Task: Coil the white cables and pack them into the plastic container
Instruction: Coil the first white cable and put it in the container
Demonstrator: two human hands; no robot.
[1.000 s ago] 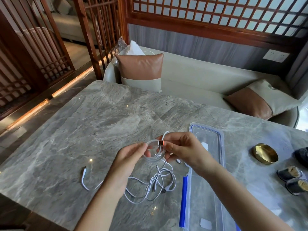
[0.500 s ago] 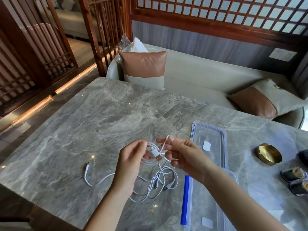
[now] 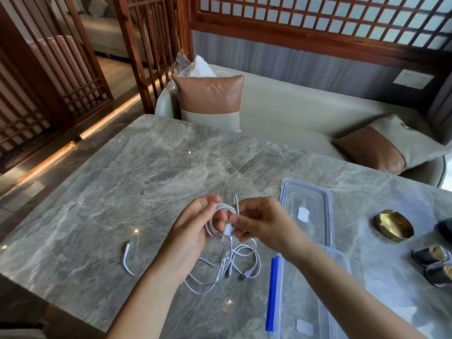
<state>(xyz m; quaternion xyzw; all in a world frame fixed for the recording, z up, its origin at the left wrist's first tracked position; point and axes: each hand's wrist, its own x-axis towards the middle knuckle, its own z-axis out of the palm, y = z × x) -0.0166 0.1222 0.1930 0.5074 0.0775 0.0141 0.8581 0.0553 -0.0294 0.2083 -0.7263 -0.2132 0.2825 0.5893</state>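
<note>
Grey marble table (image 3: 146, 187) fills the middle of the frame, with a bench seat and cushions behind it. At centre, the left hand (image 3: 193, 233) holds a small coil (image 3: 221, 207) of white cable, its fingers (image 3: 210, 200) curled round the loops. The right hand (image 3: 264, 223) pinches the plug end (image 3: 228, 230) between thumb and forefinger, right against the coil. Below the hands, the loose cables (image 3: 244, 261) lie in a tangle on the table, and one tail (image 3: 127, 255) trails off towards the lower left. The plastic container (image 3: 300, 302) sits open at lower right with nothing in it. Its lid (image 3: 305, 199) lies just above it in the frame.

The main risk seems to be the coil springing open. It is held by finger pressure alone, and if the plug end is not tucked under a loop before either grip eases, the turns will probably fan out. It cannot be told whether the held cable runs down into the tangle. If it does, lifting towards the container could drag the other cables along or pull them into a knot. An untied coil may also unwind once dropped inside.
</note>
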